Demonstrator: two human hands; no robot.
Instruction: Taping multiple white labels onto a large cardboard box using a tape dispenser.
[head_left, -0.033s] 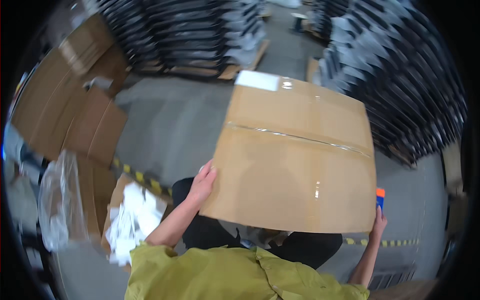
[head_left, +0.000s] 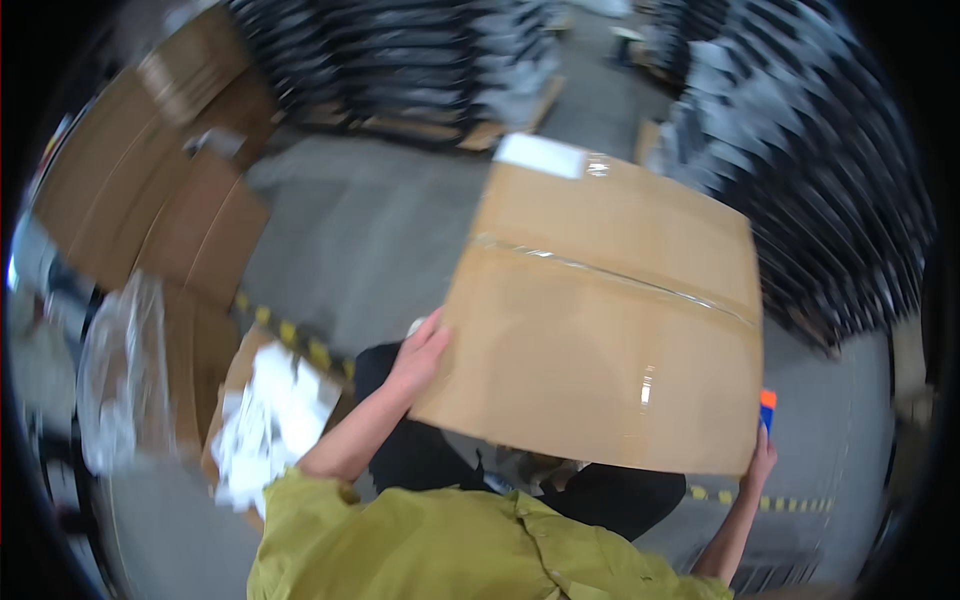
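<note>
A large, flat brown cardboard box [head_left: 600,300] is held up in front of me at a slight tilt. Clear tape runs across its middle, and a white label [head_left: 541,156] sits at its far left corner. My left hand [head_left: 420,358] presses on the left edge, fingers along the side and partly hidden. At the near right corner my right hand [head_left: 761,460] grips the opposite edge. That hand also keeps hold of a small blue tool with an orange end [head_left: 768,408], whose exact kind I cannot make out. The box hides some of the right fingers.
Tall stacks of black parts with white wrapping [head_left: 400,70] stand on pallets ahead, with another stack [head_left: 800,170] on the right. Large open cartons [head_left: 110,190] are at left. Near my left arm is a carton of white paper scraps [head_left: 275,420]. Yellow-black tape [head_left: 290,330] marks the floor.
The whole view has turned slightly clockwise, so box and surroundings shift together a little. Both hands keep their hold on the box, and the blue tool stays in the right hand.
</note>
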